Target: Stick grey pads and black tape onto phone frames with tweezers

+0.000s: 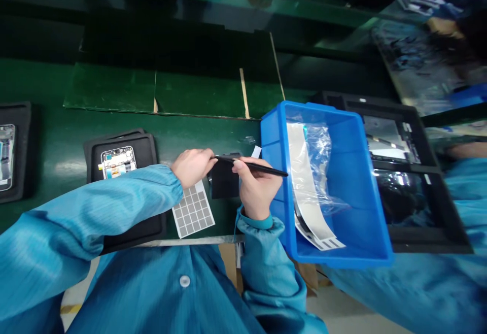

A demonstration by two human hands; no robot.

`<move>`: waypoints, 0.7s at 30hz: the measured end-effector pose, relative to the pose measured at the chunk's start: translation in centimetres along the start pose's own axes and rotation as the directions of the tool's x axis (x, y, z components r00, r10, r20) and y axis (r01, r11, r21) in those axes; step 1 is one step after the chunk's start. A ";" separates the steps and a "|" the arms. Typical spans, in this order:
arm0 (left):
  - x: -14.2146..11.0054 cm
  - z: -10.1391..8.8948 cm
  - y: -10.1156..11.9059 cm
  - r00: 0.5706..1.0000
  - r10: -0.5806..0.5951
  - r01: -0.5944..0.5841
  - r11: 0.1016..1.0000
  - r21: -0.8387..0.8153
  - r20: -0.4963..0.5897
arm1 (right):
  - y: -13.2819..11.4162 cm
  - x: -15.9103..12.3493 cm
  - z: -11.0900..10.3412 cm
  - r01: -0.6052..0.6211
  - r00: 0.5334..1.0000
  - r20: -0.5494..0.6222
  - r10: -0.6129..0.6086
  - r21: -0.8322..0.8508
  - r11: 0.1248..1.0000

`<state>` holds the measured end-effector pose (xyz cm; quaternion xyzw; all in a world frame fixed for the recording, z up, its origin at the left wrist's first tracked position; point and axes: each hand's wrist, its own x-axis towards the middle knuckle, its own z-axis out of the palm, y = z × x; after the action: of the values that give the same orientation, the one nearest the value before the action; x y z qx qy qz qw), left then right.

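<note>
The right hand (259, 189) is pinching a slim black pointed tool (253, 165) narrowly between thumb and fingers at lower centre, with the tool lying across those fingers and its far end reaching toward the left hand (192, 167). The left hand's fingers (205, 156) are curling inward beside that end, though whether they are gripping it is hard to tell. Beneath both hands, a black square pad (224, 181) is lying on the green work mat (45, 82), with a small white label (256, 152) just above it and a sheet of grey grid pads (193, 209) just below the left hand. A phone frame (117, 163) is sitting in a black foam tray (122, 142) at centre left. To the right, a blue plastic bin (359, 212) is holding a white-and-grey liner strip (304, 184) and a clear plastic bag (319, 154).
</note>
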<state>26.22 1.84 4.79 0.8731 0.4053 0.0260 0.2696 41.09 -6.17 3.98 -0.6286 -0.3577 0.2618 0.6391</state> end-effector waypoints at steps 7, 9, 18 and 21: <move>-6.5 -6.9 -3.8 0.978 -0.139 0.156 0.982 0.106 -0.154 | -2.2 -1.6 2.9 -0.151 0.969 0.201 0.142 0.028 0.988; -10.4 -9.0 -6.7 0.937 -0.205 0.235 0.969 0.078 -0.284 | -2.9 -2.8 5.3 -0.201 0.929 0.315 0.192 -0.003 0.980; -19.0 -4.1 -13.0 0.792 -0.216 0.291 0.956 0.041 -0.571 | -3.0 -5.1 17.7 -0.194 0.734 0.639 0.231 -0.129 0.972; -18.7 -2.9 -13.0 0.767 -0.207 0.281 0.959 0.028 -0.607 | -2.7 -4.8 19.2 -0.135 0.735 0.642 0.219 -0.178 0.975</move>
<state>3.89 -3.56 4.17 0.7739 0.5805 0.2411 0.0771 22.75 1.66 5.15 -0.5646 -0.5127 0.5038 0.4057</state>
